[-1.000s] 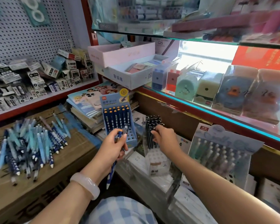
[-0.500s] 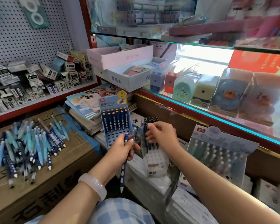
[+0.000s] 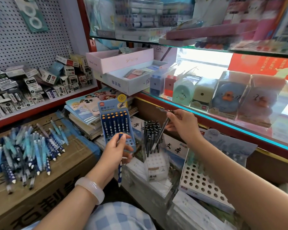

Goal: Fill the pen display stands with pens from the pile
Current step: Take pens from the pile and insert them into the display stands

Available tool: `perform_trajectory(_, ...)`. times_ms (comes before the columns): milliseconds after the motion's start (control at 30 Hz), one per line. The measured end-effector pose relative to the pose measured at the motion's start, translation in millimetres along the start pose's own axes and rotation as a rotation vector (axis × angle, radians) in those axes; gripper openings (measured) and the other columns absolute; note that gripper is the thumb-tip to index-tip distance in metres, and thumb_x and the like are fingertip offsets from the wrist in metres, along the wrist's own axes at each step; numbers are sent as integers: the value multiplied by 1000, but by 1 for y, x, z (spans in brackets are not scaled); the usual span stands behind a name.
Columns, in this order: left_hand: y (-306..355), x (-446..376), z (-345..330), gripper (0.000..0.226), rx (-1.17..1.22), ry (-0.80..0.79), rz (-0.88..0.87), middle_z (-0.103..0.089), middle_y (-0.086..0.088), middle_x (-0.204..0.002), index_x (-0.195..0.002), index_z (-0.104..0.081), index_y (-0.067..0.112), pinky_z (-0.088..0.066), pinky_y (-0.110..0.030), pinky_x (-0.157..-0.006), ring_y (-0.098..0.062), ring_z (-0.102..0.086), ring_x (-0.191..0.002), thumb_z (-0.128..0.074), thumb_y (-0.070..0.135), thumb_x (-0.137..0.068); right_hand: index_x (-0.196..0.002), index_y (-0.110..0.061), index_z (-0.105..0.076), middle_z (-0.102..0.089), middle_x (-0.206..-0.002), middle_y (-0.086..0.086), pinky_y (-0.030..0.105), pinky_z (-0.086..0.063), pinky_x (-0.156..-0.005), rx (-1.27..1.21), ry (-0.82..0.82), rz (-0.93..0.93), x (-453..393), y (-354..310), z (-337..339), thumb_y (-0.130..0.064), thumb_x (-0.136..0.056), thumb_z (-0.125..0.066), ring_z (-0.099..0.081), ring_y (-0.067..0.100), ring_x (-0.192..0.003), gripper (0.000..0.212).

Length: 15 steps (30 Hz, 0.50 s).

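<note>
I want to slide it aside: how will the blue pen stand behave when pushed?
The blue pen stand looks like light cardboard, so it probably slides easily. Tall, tilted back and loaded with pens only in its upper rows, it may tip.

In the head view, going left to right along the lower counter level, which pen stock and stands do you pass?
Pile of loose pens on the cardboard box → blue stand behind the left hand → black-pen stand → right hand holding a dark pen → white perforated stand.
</note>
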<state>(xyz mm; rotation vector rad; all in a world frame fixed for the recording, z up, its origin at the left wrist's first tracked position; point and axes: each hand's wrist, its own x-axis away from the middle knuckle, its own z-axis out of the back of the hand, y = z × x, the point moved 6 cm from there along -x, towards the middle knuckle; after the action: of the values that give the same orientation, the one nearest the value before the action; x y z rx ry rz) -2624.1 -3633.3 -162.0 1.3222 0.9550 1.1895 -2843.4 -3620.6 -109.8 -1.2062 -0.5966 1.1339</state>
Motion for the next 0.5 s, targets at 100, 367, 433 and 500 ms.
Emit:
perform_trajectory(100, -5, -4, 5, 22, -12, 28, -20, -46, -4, -62, -97, -55, 19, -31, -20, -38, -8, -38, -40, -35, 27, -100, -92, -17, -58, -67, -80, 1, 22, -57, -68, 208, 11, 45, -2, 14, -2, -21, -93, -55, -67, 8, -68, 5)
perform_trajectory(367, -10, -13, 22, 25, 165, 121, 69, -52, -9, -58, -89, -45, 16, -30, -21, -39, -10, -40, -37, -24, 17, -101, -97, -12, -59, -66, -83, 1, 27, -56, -74, 341, -59, 39, 4, 47, -44, -25, -94, -53, -66, 6, -76, 14)
perform_trajectory(433, -12, -13, 27, 24, 140, 145, 64, -53, -11, -62, -86, -43, 15, -30, -23, -40, -12, -39, -40, -24, 15, -101, -95, -11, -59, -66, -83, 2, 28, -56, -74, 336, -56, 39, 3, 48, -48, -24, -94, -53, -66, 7, -76, 14)
perform_trajectory(500, -13, -12, 29, 23, 122, 147, 66, -55, -11, -65, -86, -42, 14, -30, -24, -43, -14, -39, -45, -24, 13, -101, -93, -11, -58, -66, -82, 2, 28, -56, -73, 348, -62, 62, 1, 47, -52, -24, -95, -53, -66, 7, -74, 13)
